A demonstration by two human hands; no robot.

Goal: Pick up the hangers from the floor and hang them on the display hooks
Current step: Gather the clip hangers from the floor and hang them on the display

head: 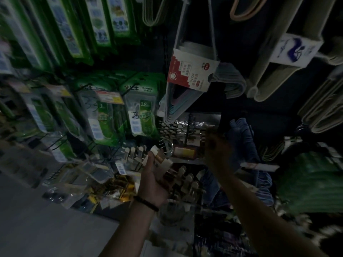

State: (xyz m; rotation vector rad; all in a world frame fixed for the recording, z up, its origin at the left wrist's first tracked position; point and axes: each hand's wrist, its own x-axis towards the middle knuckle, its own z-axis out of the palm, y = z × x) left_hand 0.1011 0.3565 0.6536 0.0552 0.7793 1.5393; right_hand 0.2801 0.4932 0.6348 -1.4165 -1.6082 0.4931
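Dim shop shelving fills the view, a dark display wall (pixel 241 39) hung with goods from top to bottom, and a strip of grey floor (pixel 37 216) shows at the lower left. Green packaged power strips (pixel 141 112) hang in rows on wire hooks over the left half. At the upper middle hangs a bundle of pale hangers wrapped in a red-and-white label (pixel 187 75), with beige hangers (pixel 274 67) beside it at the upper right, blue hangers (pixel 243 138) lower down, and green hangers (pixel 308 182) at the lower right. Small yellow packets (pixel 120 190) lie heaped at the foot of the wall, near the floor. The left hand (pixel 154 184), a black bracelet (pixel 146 203) on its wrist, grips a bunch of clip hangers (pixel 164 161) with its fingers curled round the bars; their white clips and metal hooks (pixel 168 145) point up and away from the palm, held in the air just in front of the lower shelves. More clip hangers (pixel 187 179) stand racked just beside and below that hand. The right hand (pixel 217 145) is stretched forward to the packs of clip hangers on the display (pixel 187 130), well apart from the left hand; it is dark and blurred, so I cannot tell whether its fingers hold anything.
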